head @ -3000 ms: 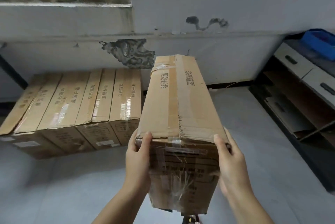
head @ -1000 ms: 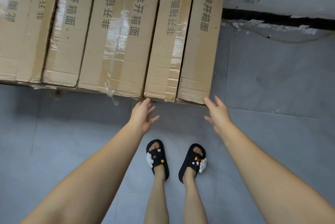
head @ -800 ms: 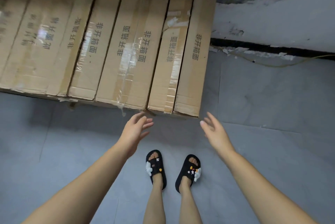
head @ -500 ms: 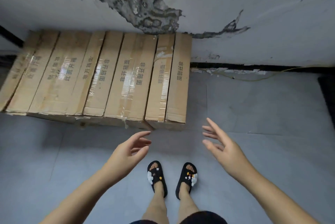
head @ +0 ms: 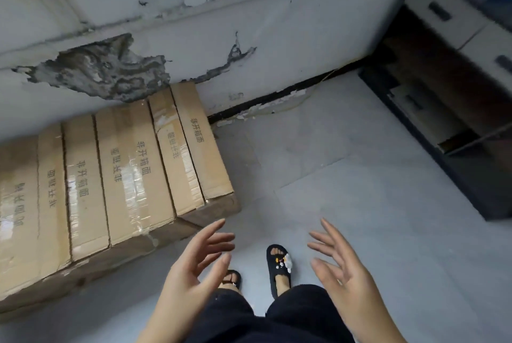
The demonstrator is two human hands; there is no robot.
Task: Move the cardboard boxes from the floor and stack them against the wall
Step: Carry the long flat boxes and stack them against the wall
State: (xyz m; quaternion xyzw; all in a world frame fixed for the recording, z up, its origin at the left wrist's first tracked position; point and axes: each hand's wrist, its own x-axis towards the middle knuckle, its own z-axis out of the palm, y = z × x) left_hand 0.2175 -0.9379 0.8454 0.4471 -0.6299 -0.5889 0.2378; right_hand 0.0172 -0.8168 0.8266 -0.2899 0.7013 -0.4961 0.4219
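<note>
Both the left hand (head: pixel 194 267) and right hand (head: pixel 340 267) hover empty, fingers spread wide. The boxes (head: pixel 116 176) lie side by side on the floor (head: pixel 360 204), touching the wall (head: pixel 249 23).

Left hand (head: pixel 198 265) and right hand (head: pixel 339 265) hover empty, palms facing each other, fingers spread and relaxed

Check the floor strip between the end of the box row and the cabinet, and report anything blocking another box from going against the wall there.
Nothing visible blocks it. Right of the rightmost box, bare floor runs to the wall, as far as the cabinet.
</note>
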